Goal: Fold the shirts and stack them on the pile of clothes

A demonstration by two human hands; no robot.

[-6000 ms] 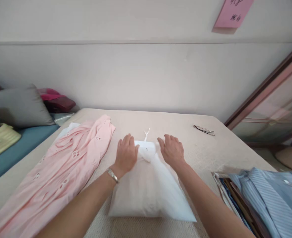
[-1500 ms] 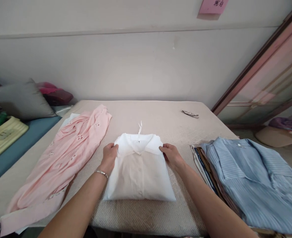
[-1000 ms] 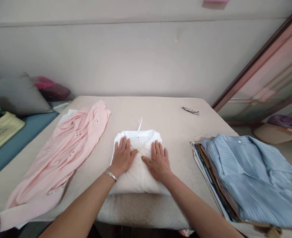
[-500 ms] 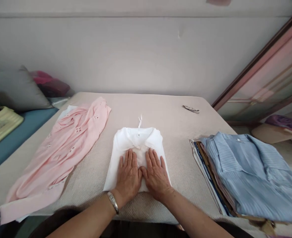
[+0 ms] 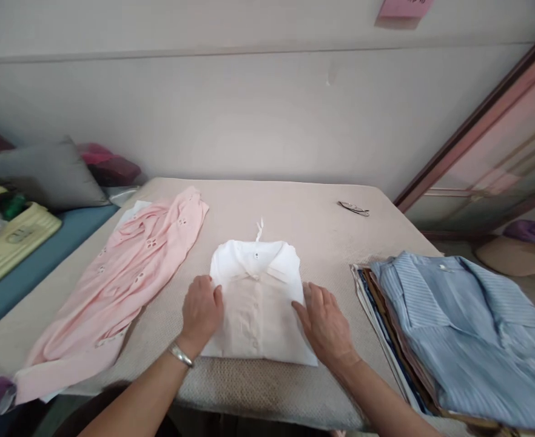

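Observation:
A folded white shirt [image 5: 258, 303] lies flat before me, its collar pointing away and a thin white tie sticking out above it. My left hand [image 5: 200, 312] is at the shirt's left edge, fingers curled around the side and thumb on the cloth. On the opposite edge, my right hand [image 5: 324, 318] has its thumb on top of the shirt and its bent fingers along the side. The fingertips of both hands are partly hidden. A silver bracelet [image 5: 181, 354] circles my left wrist.
A crumpled pink eyelet garment [image 5: 135, 267] lies to the left on the beige-covered bed [image 5: 272, 197]. At the right is a stack of folded clothes with a blue striped shirt [image 5: 458, 334] on top. Glasses [image 5: 353, 209] lie further back, near the wall [image 5: 249, 121].
Both hands have moved apart from the middle of the white shirt, where they lay flat, to its left and right edges. The camera view has tilted slightly upward.

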